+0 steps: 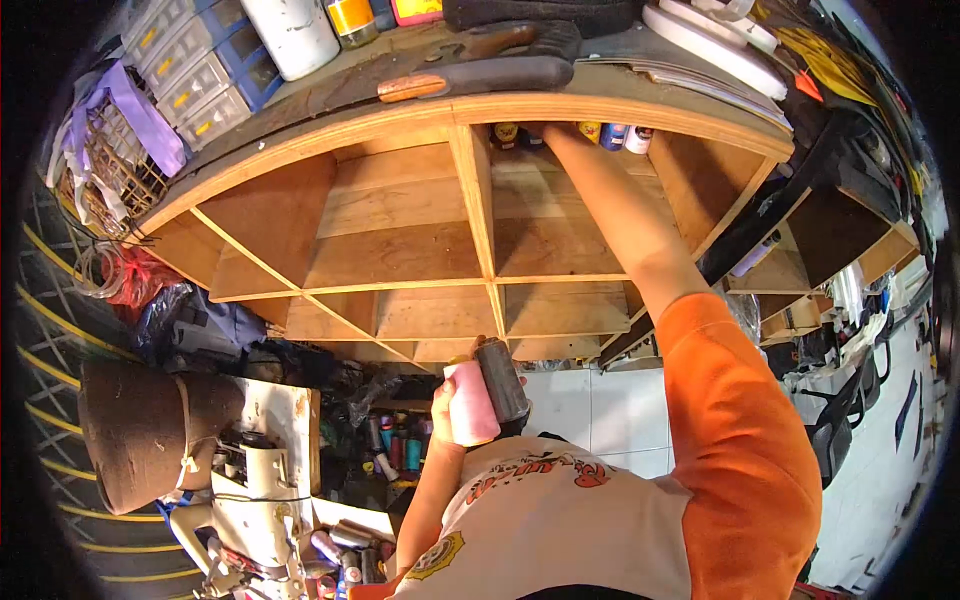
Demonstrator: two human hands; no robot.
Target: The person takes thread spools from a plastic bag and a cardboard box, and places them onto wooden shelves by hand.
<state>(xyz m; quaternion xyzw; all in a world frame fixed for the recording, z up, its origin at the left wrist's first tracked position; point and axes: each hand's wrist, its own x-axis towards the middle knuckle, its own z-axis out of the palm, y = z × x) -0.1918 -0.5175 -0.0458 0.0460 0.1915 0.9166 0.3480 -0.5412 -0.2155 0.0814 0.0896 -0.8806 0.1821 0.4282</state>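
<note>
My left hand [443,410] is closed around a pink thread spool [472,405], held low in front of my body. A dark grey thread spool [502,380] leans against the pink one in the same grasp. My right arm stretches forward into the upper right compartment of the wooden shelf [478,210]. At its back my right hand [552,132] is mostly hidden under the top board, and its fingers do not show. Near it stand a dark spool [506,133], a blue spool [613,137] and a white spool [638,139].
A handsaw [480,75] lies on the shelf top, with a white container [292,40] and clear plastic drawers [205,75] to its left. A sewing machine [265,480] stands at lower left, beside several more spools [395,445]. White floor tiles [630,400] show below the shelf.
</note>
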